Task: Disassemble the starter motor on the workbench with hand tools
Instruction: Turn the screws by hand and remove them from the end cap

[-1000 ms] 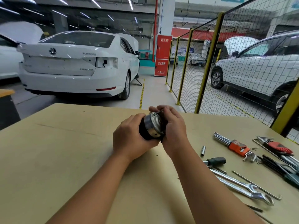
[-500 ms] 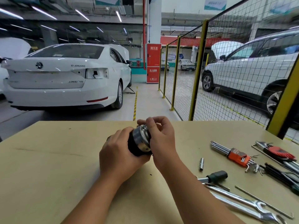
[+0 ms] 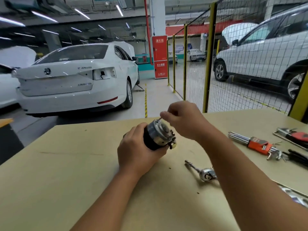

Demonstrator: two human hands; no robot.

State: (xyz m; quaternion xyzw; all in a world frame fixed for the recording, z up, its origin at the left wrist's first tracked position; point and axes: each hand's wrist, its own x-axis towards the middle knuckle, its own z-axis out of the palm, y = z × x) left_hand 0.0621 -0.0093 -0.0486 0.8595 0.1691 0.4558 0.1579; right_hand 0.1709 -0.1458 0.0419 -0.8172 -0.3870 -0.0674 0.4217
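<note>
The big tan table (image 3: 66, 172) carries everything. Near its middle, the left hand (image 3: 138, 150) wraps its fingers around the black starter motor (image 3: 158, 135), holding it tilted just above the table. The right hand (image 3: 181, 120), just right of the motor, pinches a thin metal pin (image 3: 160, 118) at the motor's shiny end. Right of the motor lies a silver ratchet (image 3: 204, 172), and farther right an orange hex key set (image 3: 256, 144).

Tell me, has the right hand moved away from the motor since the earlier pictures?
Yes. The right hand no longer wraps the starter motor; it has lifted up and to the right of it, pinching a thin pin at the motor's top rim.
</note>
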